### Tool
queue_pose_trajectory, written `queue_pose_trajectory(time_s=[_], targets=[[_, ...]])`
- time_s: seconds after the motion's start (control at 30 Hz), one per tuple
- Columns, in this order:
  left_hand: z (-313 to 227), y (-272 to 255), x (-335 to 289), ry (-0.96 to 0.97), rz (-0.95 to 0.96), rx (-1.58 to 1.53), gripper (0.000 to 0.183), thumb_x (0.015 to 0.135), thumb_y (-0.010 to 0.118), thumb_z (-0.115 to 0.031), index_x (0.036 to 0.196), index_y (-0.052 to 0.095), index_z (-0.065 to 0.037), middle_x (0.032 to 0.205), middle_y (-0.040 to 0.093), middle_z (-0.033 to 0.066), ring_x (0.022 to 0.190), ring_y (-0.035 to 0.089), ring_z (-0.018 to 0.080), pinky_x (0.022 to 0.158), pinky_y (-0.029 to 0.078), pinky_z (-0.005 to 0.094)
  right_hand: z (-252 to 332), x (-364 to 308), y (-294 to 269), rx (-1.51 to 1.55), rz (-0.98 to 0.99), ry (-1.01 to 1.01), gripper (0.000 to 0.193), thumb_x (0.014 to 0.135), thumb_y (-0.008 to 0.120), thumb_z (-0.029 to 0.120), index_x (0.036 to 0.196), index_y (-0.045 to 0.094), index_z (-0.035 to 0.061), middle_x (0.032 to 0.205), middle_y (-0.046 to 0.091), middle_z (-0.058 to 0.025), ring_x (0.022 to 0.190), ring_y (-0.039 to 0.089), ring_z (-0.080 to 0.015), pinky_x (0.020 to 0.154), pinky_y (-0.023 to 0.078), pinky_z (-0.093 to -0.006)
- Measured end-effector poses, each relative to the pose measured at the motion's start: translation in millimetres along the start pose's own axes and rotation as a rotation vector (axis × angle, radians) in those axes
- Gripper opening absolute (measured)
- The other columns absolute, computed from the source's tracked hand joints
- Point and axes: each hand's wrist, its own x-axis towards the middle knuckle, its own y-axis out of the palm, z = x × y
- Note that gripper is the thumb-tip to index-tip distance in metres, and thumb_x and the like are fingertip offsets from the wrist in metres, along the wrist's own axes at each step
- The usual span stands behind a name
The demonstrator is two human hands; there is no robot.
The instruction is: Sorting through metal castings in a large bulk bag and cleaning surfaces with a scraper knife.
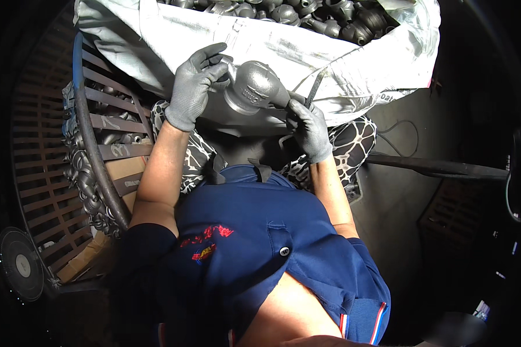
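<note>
A grey metal pipe-fitting casting (255,84) with a round body, a wide lower rim and raised marks hangs between my two gloved hands, above my lap. My left hand (194,89), in a grey glove with dark fingertips, grips the casting's left end with thumb and fingers. Closed fingers of my right hand (309,127) hold the casting's narrow right end. The same hand also clasps a thin dark file (315,89), which points up and away. Part of the file's length is hidden in the glove.
Directly ahead, a large white woven sack (214,34) holds many similar castings (330,23). A slatted metal basket (92,139) with more castings stands at my left, and a round fan (22,265) lies beyond. A dark bar (440,166) and a cable (399,136) are at right.
</note>
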Motion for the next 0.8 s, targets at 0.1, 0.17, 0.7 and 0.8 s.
queue_pose_trajectory(time_s=[0.1, 0.17, 0.7, 0.8], targets=[[0, -1, -1, -0.025, -0.017, 0.022, 0.039, 0.090, 0.054, -0.004, 0.127, 0.045, 0.006, 0.103, 0.062, 0.0107, 0.082, 0.062, 0.0117, 0.067, 0.053, 0.0207, -3, 1, -3, 0.000, 0.040, 0.004, 0.037, 0.090, 0.059, 0.018, 0.120, 0.056, -0.0044, 0.081, 0.061, -0.0001, 0.057, 0.043, -0.0015, 0.061, 0.047, -0.0182], [1, -1, 0, -0.027, -0.013, 0.032, 0.039, 0.090, 0.055, -0.004, 0.127, 0.046, 0.006, 0.101, 0.063, 0.0091, 0.078, 0.061, 0.0101, 0.065, 0.052, 0.0201, -6, 2, -4, 0.012, 0.066, -0.002, 0.039, 0.090, 0.059, 0.017, 0.122, 0.055, -0.0051, 0.085, 0.064, -0.0020, 0.059, 0.046, -0.0018, 0.061, 0.046, -0.0177], [42, 8, -4, -0.095, 0.058, -0.383, 0.032, 0.095, 0.048, -0.032, 0.097, 0.059, -0.002, 0.119, 0.058, 0.0160, 0.112, 0.054, 0.0215, 0.097, 0.046, 0.0338, 22, -5, 9, -0.354, -0.162, -0.108, 0.041, 0.096, 0.048, 0.033, 0.093, 0.067, -0.0024, 0.068, 0.057, -0.0007, 0.057, 0.048, -0.0054, 0.054, 0.039, -0.0203], [35, 16, -7, -0.074, 0.075, -0.387, 0.034, 0.095, 0.048, -0.031, 0.103, 0.059, 0.000, 0.114, 0.060, 0.0160, 0.110, 0.055, 0.0212, 0.095, 0.047, 0.0339, 37, 2, -3, -0.520, -0.247, -0.353, 0.050, 0.099, 0.042, 0.038, 0.089, 0.069, -0.0037, 0.064, 0.057, -0.0022, 0.054, 0.048, -0.0066, 0.052, 0.040, -0.0217]])
